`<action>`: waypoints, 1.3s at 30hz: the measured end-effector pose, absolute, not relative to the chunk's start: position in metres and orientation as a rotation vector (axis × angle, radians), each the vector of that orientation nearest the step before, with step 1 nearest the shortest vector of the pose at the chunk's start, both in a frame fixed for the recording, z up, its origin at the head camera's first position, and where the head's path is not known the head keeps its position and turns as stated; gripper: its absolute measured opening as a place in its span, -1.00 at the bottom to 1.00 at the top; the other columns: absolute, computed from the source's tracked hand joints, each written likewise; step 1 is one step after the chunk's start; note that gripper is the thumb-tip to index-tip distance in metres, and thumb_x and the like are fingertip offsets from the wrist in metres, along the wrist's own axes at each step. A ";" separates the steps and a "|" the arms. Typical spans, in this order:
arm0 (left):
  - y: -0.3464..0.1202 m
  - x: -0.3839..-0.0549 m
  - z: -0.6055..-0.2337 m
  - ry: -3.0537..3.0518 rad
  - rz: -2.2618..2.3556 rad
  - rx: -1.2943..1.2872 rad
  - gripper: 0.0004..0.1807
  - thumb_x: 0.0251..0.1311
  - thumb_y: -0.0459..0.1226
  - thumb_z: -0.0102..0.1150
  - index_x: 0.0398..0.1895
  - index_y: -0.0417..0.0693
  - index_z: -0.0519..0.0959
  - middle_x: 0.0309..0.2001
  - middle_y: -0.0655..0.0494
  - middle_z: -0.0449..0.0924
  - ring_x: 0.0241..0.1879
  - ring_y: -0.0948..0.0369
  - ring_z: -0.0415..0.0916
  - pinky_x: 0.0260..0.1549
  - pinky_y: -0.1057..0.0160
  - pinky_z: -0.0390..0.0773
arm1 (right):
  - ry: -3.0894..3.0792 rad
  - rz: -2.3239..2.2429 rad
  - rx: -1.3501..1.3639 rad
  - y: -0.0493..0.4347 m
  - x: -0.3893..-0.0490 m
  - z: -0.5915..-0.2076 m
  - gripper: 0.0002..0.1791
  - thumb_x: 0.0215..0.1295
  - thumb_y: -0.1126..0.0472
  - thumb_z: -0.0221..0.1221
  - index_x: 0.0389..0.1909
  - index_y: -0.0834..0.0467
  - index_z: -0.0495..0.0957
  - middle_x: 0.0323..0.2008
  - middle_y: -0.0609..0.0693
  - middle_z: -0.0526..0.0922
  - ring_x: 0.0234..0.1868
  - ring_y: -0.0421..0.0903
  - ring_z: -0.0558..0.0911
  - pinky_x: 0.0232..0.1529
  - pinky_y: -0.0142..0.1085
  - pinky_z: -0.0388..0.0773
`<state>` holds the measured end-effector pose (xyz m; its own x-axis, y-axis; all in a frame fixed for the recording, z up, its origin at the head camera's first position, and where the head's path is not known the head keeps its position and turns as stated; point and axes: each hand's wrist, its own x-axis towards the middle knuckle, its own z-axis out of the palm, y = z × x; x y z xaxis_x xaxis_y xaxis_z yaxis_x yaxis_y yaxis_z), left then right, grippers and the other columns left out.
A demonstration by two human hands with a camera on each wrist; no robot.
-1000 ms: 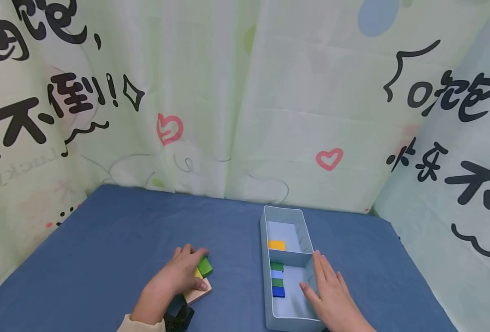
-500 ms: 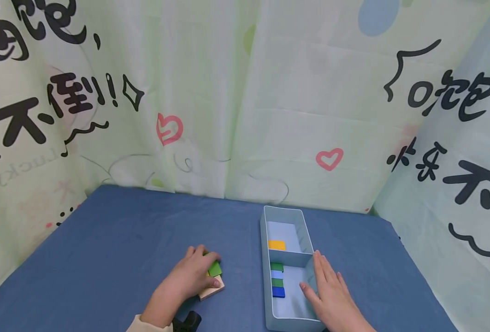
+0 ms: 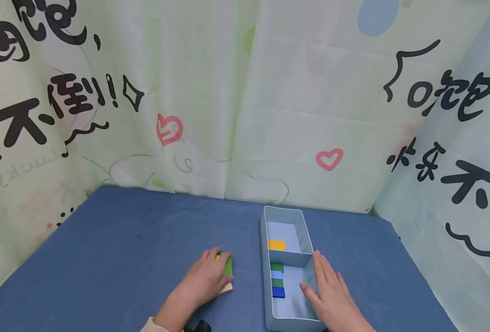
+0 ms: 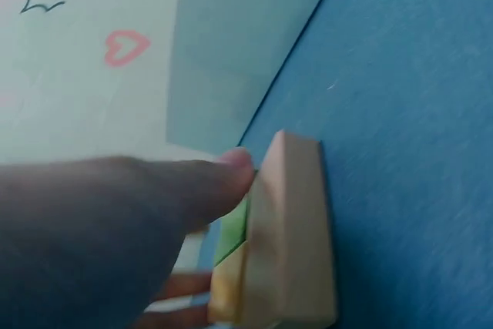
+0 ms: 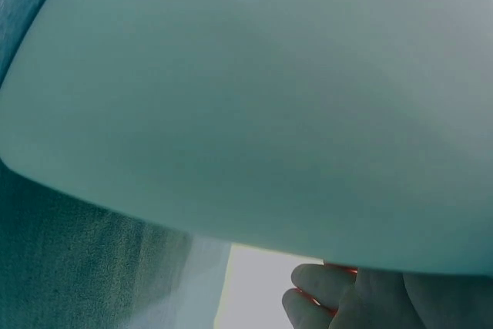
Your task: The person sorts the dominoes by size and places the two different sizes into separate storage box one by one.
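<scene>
A light wooden board (image 4: 300,229) stands at mid-table, left of the pale blue box (image 3: 291,257). On its face lie a green piece (image 3: 228,267) and a yellow piece (image 4: 227,287). My left hand (image 3: 205,276) grips the board from the left, thumb at the near side and fingers curled over the far side, covering much of it. Alongside the box's right wall, my right hand (image 3: 332,295) lies flat with straight fingers, its fingertips close to the rim. The right wrist view is mostly filled by the box wall, with part of that hand (image 5: 362,298) below.
Inside the box, a divider makes two compartments. A yellow-orange piece (image 3: 276,245) lies in the far one. Several green and blue pieces (image 3: 277,281) line the left wall of the near one. A printed curtain (image 3: 236,115) rises behind the blue tablecloth (image 3: 145,230).
My left hand has moved the board with its green and yellow pieces rightward, nearer the box, turning it slightly. The right hand and the box have stayed in place.
</scene>
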<state>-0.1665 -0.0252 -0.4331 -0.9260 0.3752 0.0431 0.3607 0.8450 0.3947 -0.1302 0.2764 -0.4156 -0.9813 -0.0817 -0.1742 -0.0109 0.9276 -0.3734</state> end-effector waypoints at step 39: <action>0.013 -0.166 -0.439 3.044 0.388 0.922 -0.46 0.16 -0.49 0.25 0.12 0.28 0.57 0.09 0.25 0.60 0.20 0.15 0.48 0.26 -0.19 0.37 | 2.901 -0.519 -0.057 0.277 -0.138 -0.420 0.06 0.42 -0.29 -0.01 0.55 0.32 -0.28 0.56 0.34 -0.21 0.55 0.35 -0.13 0.39 0.42 -0.19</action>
<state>-0.1664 0.0127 -0.4386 -0.8324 0.5389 0.1290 0.5540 0.8052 0.2115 -0.1380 0.2767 -0.4199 -0.9804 -0.0715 -0.1834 -0.0034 0.9378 -0.3473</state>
